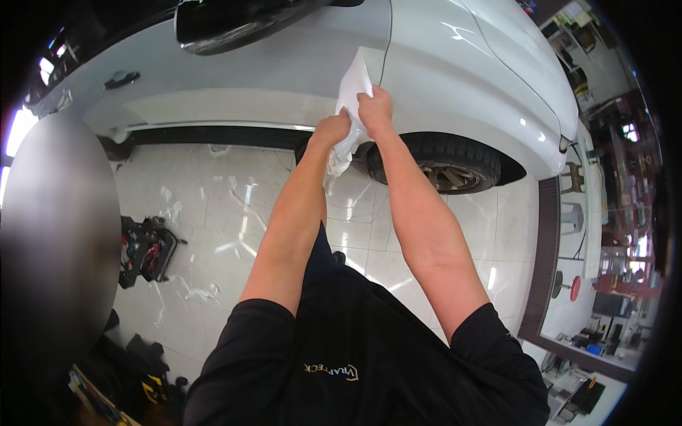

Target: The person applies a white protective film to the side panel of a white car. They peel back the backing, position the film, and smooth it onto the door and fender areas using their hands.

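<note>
Both arms reach forward to the side of a light grey-white car (455,78). A sheet of thin white film (353,84) stands out from the front edge of the door (284,64), near the seam with the fender. My right hand (376,110) pinches the film's right edge. Lower and to the left, my left hand (332,129) is closed on the same film, its thumb on top. Crumpled film (339,162) hangs below the hands beside the front wheel (447,167). The fingers behind the film are hidden.
Above the door juts a dark side mirror (241,25). Scraps of film (195,290) lie on the glossy tiled floor (220,192). A dark tool cart (148,248) stands at the left, near a blurred shape. Stools (570,216) and shelves line the right side.
</note>
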Demonstrator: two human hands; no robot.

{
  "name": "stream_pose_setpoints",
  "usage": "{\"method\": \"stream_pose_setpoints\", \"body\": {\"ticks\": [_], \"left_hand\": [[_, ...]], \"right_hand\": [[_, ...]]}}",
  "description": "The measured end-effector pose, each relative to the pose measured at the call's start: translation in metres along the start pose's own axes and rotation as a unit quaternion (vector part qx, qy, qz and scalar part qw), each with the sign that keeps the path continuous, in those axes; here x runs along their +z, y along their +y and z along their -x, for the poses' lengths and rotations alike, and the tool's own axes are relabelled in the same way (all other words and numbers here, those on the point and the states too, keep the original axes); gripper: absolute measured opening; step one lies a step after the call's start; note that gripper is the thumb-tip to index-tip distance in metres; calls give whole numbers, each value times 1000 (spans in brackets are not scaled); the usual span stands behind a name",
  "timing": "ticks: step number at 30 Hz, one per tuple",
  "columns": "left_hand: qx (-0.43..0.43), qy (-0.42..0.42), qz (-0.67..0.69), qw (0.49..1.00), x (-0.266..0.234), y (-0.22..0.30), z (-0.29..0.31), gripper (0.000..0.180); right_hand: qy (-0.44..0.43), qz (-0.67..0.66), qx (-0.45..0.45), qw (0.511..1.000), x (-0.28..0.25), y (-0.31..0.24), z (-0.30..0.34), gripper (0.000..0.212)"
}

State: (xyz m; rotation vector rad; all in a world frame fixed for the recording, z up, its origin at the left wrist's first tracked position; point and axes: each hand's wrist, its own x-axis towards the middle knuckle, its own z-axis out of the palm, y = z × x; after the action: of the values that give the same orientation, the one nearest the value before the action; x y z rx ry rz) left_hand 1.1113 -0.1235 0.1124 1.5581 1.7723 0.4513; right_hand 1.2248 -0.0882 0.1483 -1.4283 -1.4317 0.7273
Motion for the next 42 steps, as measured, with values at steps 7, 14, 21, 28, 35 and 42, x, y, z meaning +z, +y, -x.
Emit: {"method": "stream_pose_setpoints", "body": {"ticks": [7,14,21,28,35,42], "left_hand": [[-24,-4,12,1000,13,2,5,67],[-31,-7,2,1000,14,10,25,62],[4,2,-58,998,13,23,40,51],[-18,17,-98,995,14,32,61,46],[-12,12,-144,989,10,44,74,40],[-10,7,-173,985,15,53,91,38]], "right_hand": [[-45,-78,41,995,-21,-13,15,22],[-44,-98,56,993,-33,-14,28,21],[-41,-114,56,991,-43,-8,31,23],[-36,-126,50,990,-54,-10,46,22],[-28,-144,67,987,-62,-14,57,23],[-24,-170,75,982,-74,-13,71,22]]}}
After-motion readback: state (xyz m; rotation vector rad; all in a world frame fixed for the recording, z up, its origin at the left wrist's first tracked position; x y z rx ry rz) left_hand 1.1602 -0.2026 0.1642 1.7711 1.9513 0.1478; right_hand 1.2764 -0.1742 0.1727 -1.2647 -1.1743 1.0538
